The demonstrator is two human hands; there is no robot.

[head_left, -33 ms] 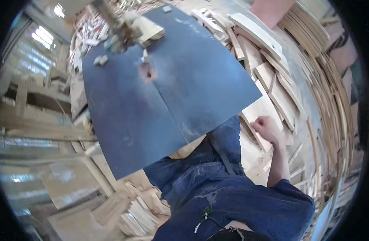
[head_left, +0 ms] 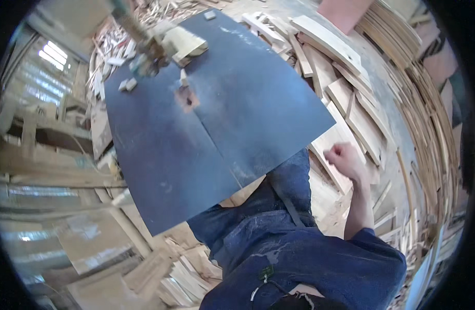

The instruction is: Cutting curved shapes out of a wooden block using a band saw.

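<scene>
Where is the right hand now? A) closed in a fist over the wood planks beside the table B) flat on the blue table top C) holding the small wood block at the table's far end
A: the right hand is curled shut above the wood planks, clear of the blue table.

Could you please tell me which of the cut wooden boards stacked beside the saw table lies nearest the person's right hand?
The pale flat board directly under the clenched right hand, beside the blue table's right corner; the other boards lie farther up, toward the pink block.
</scene>
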